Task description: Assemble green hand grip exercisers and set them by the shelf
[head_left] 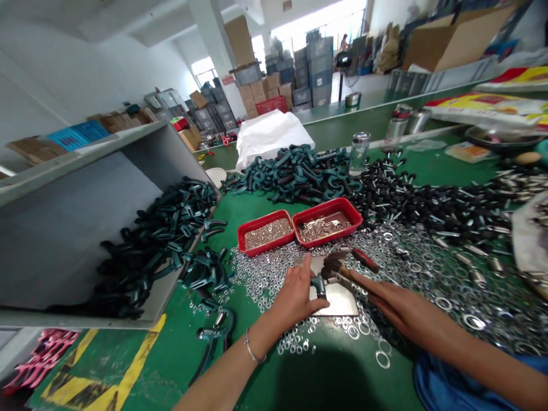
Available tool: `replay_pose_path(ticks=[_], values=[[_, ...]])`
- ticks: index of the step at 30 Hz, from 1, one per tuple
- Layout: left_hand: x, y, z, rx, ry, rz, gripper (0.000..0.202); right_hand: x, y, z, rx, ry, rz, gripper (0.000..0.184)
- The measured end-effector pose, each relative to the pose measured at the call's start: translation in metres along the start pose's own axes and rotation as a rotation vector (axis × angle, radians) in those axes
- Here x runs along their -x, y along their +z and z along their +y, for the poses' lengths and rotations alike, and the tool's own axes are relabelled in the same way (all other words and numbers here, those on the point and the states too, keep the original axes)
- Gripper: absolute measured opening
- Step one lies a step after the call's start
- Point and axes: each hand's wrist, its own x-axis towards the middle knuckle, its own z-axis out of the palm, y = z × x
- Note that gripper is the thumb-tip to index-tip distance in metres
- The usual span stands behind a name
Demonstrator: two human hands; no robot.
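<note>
On a flat metal plate [342, 301], my left hand [293, 294] steadies a teal pruner part [319, 286], its thumb and fingers around it and the index finger pointing up. My right hand [391, 305] grips what looks like a hammer [336, 265] by its wooden handle; the head is dark and blurred by motion, just over the plate. A coil spring [332, 280] lies beside the teal part. Right behind the plate rests a red-handled tool [365, 260]. Loose metal washers [353, 332] surround the plate.
Two red trays of small metal parts, the left tray [266, 249] and the right tray [358, 220], stand behind. Teal handles pile up [295, 171] at the back and in a grey bin [162, 311] at left. Black-knobbed bolts [411, 200] and a glass jar [358, 154] are at right.
</note>
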Motion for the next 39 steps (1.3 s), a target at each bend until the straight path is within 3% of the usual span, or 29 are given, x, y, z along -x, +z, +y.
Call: replay_pose_path(ticks=[3, 6, 9, 11, 13, 15, 17, 19, 21, 24, 27, 31, 34, 39], values=[[0.004, 0.005, -0.002, 0.031, -0.016, 0.032, 0.116, -0.009, 0.000, 0.017, -0.084, 0.033, 0.052, 0.055], [0.012, 0.012, 0.003, 0.101, -0.116, 0.142, 0.105, -0.021, 0.002, 0.019, 0.040, -0.042, 0.231, 0.051], [0.021, 0.021, 0.018, 0.176, -0.287, 0.378, 0.090, -0.036, 0.016, -0.003, 0.032, -0.085, 0.350, 0.036], [0.027, 0.028, 0.029, 0.172, -0.336, 0.494, 0.092, -0.047, 0.034, -0.025, -0.251, -0.036, 0.229, 0.039], [0.031, 0.033, 0.036, 0.111, -0.292, 0.498, 0.098, -0.059, 0.054, -0.044, -0.635, 0.084, 0.071, 0.044], [0.034, 0.030, 0.036, 0.053, -0.209, 0.411, 0.102, -0.069, 0.071, -0.051, -0.902, 0.197, 0.029, 0.047], [0.032, 0.015, 0.025, 0.029, -0.133, 0.323, 0.095, -0.078, 0.083, -0.049, -0.977, 0.223, 0.086, 0.048], [0.022, -0.014, 0.007, -0.008, -0.079, 0.308, 0.074, -0.083, 0.090, -0.041, -0.974, 0.185, 0.125, 0.049], [0.001, -0.051, -0.016, -0.098, -0.044, 0.348, 0.053, -0.086, 0.092, -0.034, -1.001, 0.172, 0.130, 0.051], [-0.051, -0.101, -0.052, -0.245, -0.097, 0.339, 0.037, -0.087, 0.093, -0.029, -1.084, 0.197, 0.125, 0.053], [-0.114, -0.127, -0.087, -0.413, -0.235, 0.235, 0.032, -0.089, 0.092, -0.029, -1.179, 0.230, 0.134, 0.052], [-0.190, -0.124, -0.124, -0.504, -0.321, 0.162, 0.036, -0.093, 0.091, -0.025, -1.234, 0.256, 0.080, 0.050], [-0.234, -0.115, -0.144, -0.558, -0.348, 0.108, 0.038, -0.097, 0.096, -0.019, -1.188, 0.234, 0.016, 0.050], [-0.271, -0.114, -0.164, -0.631, -0.373, -0.007, 0.032, -0.101, 0.108, -0.011, -1.167, 0.216, -0.022, 0.049]])
